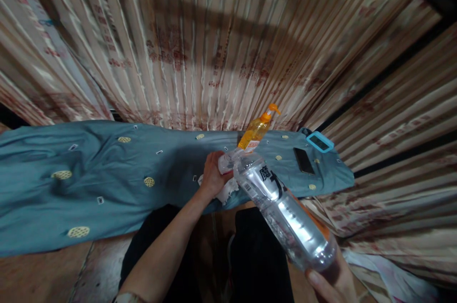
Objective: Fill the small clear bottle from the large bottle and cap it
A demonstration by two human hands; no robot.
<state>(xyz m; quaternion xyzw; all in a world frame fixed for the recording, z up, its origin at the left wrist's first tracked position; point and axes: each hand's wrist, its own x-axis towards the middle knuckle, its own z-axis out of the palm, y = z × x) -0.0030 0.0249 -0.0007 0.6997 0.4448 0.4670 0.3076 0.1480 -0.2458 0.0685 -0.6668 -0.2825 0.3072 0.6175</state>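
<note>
My right hand [330, 280] grips the base of a large clear plastic water bottle [285, 210], which is tilted with its neck pointing away toward the cloth. My left hand [213, 174] is closed around a crumpled white tissue [226, 192] right at the bottle's mouth. Both hands are over the near edge of a blue patterned cloth [107, 179]. An orange pump bottle [257, 129] stands just beyond the bottle's neck.
A dark phone [303, 160] and a small light-blue framed device [320, 141] lie on the cloth to the right. Striped beige curtains [214, 45] hang behind and to the right. My dark-trousered legs [257, 255] are below, over a brown floor.
</note>
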